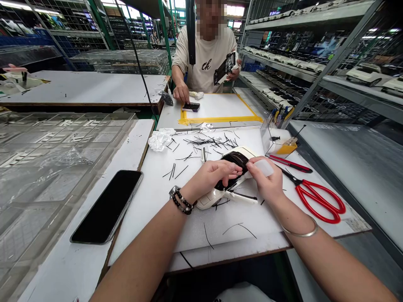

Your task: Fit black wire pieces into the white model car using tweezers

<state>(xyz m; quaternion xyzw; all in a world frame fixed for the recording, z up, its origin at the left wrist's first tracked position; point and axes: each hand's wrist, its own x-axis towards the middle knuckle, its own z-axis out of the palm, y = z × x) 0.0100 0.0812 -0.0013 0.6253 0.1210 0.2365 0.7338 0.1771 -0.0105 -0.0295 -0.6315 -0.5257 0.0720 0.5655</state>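
At the middle of the white surface [239,226], both hands were closed around a model car body [209,200], cream-white with a glossy black window piece [234,161] set into its top. The left hand [214,176] lay over the near side of the car, fingers curled across the black glazing. The right hand [267,182] gripped the far end, with a pale translucent bit [265,167] under its fingertips; what that bit was could not be told. The car was tilted, its lower edge touching the surface. A beaded bracelet [181,200] sat on the left wrist and a thin bangle [302,231] on the right.

Thin black strips [208,142] lay scattered just beyond the car, with a few more in front of it. Red scissors [317,199] lay just right of the right hand, a red-handled tool [291,164] beyond them, and a clear box [277,140] further back. A crumpled white wrapper [160,138] rested at the far left edge. A dark phone [108,205] lay face up to the left, beside clear trays [47,155].

Across the bench, another person held a black part [226,67] in one hand and pressed the other on a small black piece [191,107] at the edge of a yellow-taped mat [220,107]. Shelves [362,73] on the right carried rows of white model cars.
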